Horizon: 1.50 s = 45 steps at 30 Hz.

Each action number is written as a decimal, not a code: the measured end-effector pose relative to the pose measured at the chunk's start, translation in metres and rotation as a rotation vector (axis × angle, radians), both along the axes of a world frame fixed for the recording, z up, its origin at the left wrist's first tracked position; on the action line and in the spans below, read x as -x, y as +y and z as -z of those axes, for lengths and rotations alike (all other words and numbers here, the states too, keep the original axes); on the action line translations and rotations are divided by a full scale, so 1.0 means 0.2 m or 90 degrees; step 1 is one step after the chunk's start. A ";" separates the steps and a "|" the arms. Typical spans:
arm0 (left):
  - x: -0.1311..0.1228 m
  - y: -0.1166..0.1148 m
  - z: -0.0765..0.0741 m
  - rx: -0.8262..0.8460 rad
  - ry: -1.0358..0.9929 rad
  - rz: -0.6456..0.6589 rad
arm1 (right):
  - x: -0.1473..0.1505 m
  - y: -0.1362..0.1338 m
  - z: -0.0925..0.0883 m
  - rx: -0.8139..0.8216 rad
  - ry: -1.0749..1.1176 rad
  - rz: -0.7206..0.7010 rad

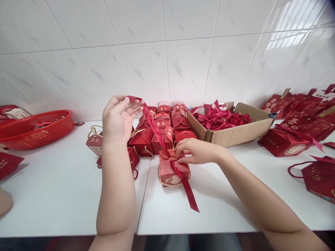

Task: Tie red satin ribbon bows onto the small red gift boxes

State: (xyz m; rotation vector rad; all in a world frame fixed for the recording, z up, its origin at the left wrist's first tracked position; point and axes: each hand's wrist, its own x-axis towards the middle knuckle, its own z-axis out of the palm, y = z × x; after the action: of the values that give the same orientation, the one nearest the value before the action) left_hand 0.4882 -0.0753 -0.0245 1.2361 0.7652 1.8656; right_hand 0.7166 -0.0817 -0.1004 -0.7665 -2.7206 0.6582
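Ribbon (190, 195) runs up off the small box (168, 174), mid-bench (209, 209), back from the front edge! Left hand (117, 120) pinches its upper end, other fingers spread; right hand (197, 150) curls at the box's top, pinching or pressing, can't tell. Box steady, strand untwisted: that's good handling. Red boxes (142, 141) and carton (229, 136) crowd behind; elbow room lies frontward.
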 end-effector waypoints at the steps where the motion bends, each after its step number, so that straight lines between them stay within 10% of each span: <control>1: -0.01 0.00 0.01 -0.006 0.014 0.011 | 0.00 -0.01 -0.01 0.006 0.002 0.009; 8: -0.12 -0.03 0.04 0.077 0.225 0.101 | -0.01 -0.04 -0.07 0.178 0.044 0.142; 14: -0.22 -0.14 0.02 -0.006 0.236 0.213 | 0.06 0.00 0.00 0.304 0.405 0.162; 19: -0.19 -0.30 -0.02 -0.010 0.555 0.019 | 0.03 -0.03 -0.04 0.383 0.546 0.112; 29: -0.29 -0.32 0.06 0.287 1.233 0.309 | -0.12 -0.04 -0.17 0.315 0.661 0.268; 45: -0.24 -0.16 0.08 0.375 1.185 0.247 | -0.43 -0.11 -0.30 -0.047 0.476 0.488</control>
State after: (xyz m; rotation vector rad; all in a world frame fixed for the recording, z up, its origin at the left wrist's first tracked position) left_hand 0.5369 -0.1075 -0.0412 2.1988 1.5616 -0.3290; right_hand 0.8024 -0.1027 -0.0400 -1.1503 -1.6005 0.5037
